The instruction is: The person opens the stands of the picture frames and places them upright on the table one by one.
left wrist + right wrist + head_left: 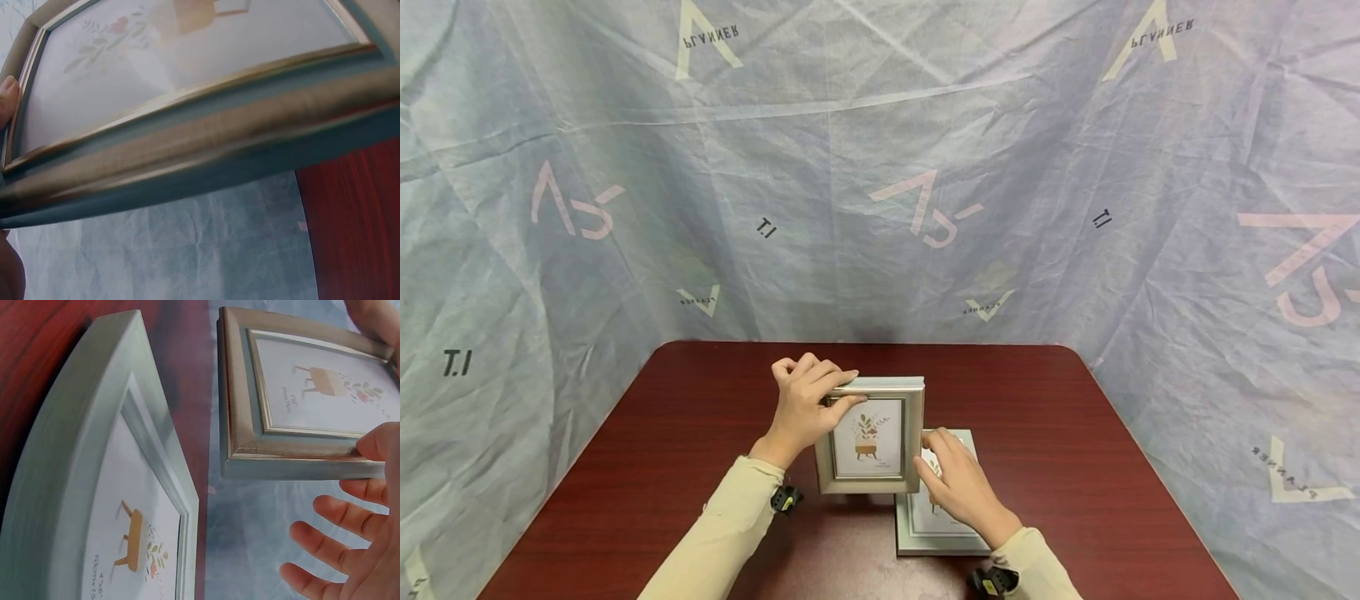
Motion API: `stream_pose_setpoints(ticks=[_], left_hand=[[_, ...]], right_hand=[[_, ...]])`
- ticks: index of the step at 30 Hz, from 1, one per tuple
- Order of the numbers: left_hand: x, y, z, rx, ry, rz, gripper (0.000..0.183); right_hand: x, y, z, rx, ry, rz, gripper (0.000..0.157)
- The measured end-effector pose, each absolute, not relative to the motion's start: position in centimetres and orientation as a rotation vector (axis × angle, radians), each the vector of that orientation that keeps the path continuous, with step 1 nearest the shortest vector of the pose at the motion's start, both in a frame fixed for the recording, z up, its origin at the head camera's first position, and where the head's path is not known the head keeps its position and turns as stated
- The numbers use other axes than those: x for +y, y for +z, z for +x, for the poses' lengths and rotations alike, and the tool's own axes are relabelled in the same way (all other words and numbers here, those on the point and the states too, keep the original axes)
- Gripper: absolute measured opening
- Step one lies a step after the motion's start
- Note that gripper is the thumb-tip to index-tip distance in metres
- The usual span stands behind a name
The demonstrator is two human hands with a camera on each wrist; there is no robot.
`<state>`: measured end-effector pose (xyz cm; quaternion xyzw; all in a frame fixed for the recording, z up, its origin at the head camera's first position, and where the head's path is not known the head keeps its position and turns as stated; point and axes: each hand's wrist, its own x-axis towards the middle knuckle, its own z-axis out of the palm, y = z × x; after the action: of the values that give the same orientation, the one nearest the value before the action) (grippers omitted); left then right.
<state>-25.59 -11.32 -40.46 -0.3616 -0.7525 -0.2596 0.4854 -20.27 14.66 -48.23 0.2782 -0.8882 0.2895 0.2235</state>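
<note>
A champagne-coloured picture frame [913,442] with a plant print stands upright in the air, facing the head camera. My left hand [805,408] grips its upper left corner, thumb over the front and fingers along the top. At its right edge is my right hand [958,483], with the thumb [378,442] on the front border and the index finger [367,489] at the side. The other right fingers are spread apart. Below that hand lies a pale green picture frame [917,546] with a similar print, partly hidden by the hand and the raised frame.
The dark red wooden table [700,433] runs back to a hanging grey cloth [827,275] with printed letters, which also closes off both sides. Watch-like wrist devices [786,500] are worn at both cuffs.
</note>
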Motion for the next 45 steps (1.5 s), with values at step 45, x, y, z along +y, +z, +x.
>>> stream_pose_setpoints(ticks=[45], left_hand=[[-13.6,-40.4,-26.8,-1.854,-0.656,-0.590,0.039]], right_hand=[[10.1,-46.8,-23.9,-2.553,0.867,0.704,0.027]])
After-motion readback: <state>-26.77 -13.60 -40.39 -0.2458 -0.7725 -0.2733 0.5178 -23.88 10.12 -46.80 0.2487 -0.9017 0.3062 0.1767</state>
